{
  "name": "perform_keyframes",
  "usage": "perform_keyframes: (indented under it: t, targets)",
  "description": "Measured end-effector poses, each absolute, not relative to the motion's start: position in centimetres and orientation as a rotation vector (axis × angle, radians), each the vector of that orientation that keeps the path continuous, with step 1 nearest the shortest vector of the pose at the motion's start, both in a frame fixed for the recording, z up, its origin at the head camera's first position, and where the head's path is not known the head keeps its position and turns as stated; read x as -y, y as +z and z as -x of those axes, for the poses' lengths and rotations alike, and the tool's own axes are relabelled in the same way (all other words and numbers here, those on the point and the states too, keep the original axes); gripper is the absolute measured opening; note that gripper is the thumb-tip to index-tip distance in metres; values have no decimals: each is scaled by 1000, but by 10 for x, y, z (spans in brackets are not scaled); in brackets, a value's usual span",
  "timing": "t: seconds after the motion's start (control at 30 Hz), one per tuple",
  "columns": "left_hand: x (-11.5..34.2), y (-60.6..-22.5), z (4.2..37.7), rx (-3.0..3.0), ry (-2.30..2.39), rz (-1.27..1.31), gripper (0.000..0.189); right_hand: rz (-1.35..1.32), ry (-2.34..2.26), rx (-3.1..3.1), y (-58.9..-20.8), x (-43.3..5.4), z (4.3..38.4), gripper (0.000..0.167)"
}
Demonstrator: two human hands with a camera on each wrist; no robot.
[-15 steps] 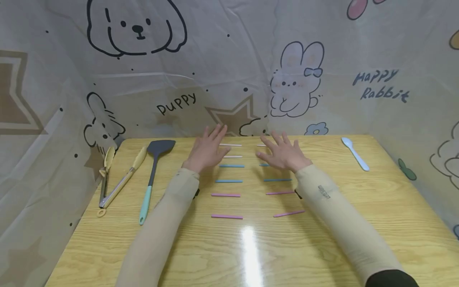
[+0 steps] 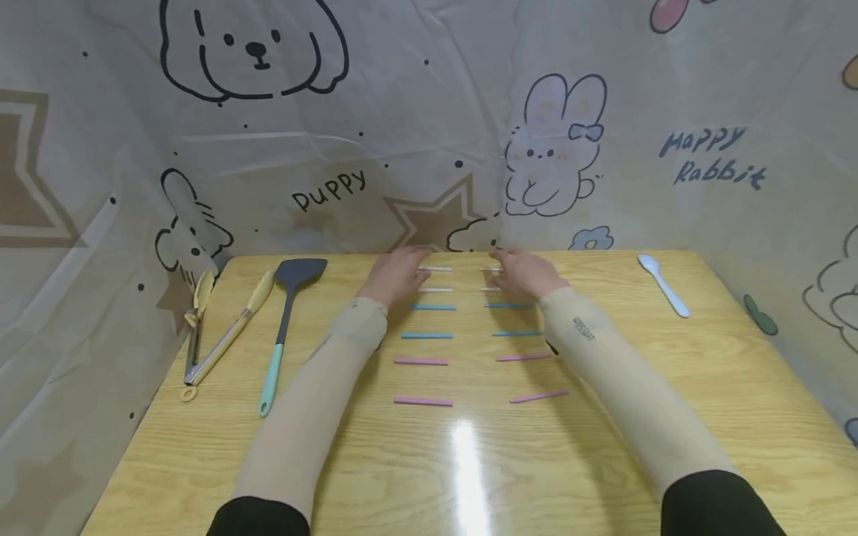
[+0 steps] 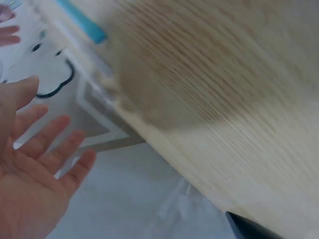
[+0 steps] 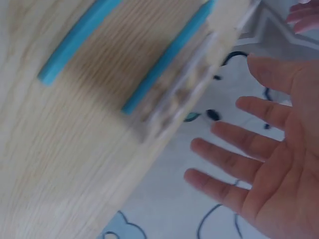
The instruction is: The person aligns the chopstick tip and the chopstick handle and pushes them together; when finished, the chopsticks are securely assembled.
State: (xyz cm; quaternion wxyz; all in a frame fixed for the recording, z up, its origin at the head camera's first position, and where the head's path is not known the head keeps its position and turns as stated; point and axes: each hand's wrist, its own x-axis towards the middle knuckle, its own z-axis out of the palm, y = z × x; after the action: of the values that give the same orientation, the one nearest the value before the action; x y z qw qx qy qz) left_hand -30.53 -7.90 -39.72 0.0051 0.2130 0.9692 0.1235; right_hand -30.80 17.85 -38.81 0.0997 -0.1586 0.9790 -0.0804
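Two columns of short thin sticks lie across the wooden table. The left column has white sticks (image 2: 439, 269) at the back, then blue sticks (image 2: 427, 336), then pink sticks (image 2: 424, 401) in front; the right column repeats these colours. Over the left ends of the back white sticks is my left hand (image 2: 395, 275), its fingers parted and holding nothing in the left wrist view. My right hand (image 2: 529, 273) covers part of the right white sticks (image 2: 489, 289). Its fingers (image 4: 227, 159) are spread, with nothing in them. Whether either hand touches a stick, I cannot tell.
Left on the table (image 2: 415, 476) lie tongs (image 2: 228, 335) and a dark spatula (image 2: 288, 313) with a mint handle. A pale blue spoon (image 2: 663, 286) lies at the far right. A printed cloth (image 2: 415, 112) hangs behind the table's back edge.
Both hands have come down from a raised, spread pose towards the back white sticks, drawing slightly inward. More of the right column now shows. The sticks lie as before.
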Motion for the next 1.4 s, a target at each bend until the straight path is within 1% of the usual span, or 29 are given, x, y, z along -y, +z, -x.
perform_keyframes:
  t: [0.13,0.3,0.4,0.6,0.8,0.9,1.03,1.23,1.3,1.4]
  targets:
    - [75,-405,316,-3053,245,-689,43,448,-238,-2909,-396,-179,323,49]
    - [66,-410,325,-3079,189,-704,37,411,-240,-2927,-403,-185,336,41]
    - [62,-411,329,-3094,163,-673,31,420,-258,-2938,-405,-185,340,37]
    - [58,-420,338,-3077,-39,-656,15,461,-234,-2967,-412,-184,344,26]
    - [52,-419,340,-3075,-161,-689,8,547,-137,-3025,-414,-183,350,13]
    - [51,-417,338,-3070,-218,-719,11,624,-96,-3056,-417,-183,351,9]
    - [51,-419,338,-3067,-238,-730,14,696,-35,-3101,-422,-181,348,9]
    - [53,-423,341,-3087,-194,-745,16,688,189,-3119,-423,-178,346,18]
    - [54,-424,342,-3094,-190,-768,23,683,218,-3098,-423,-178,346,24]
    - [53,-422,342,-3112,-186,-800,37,688,166,-3075,-422,-179,347,25]
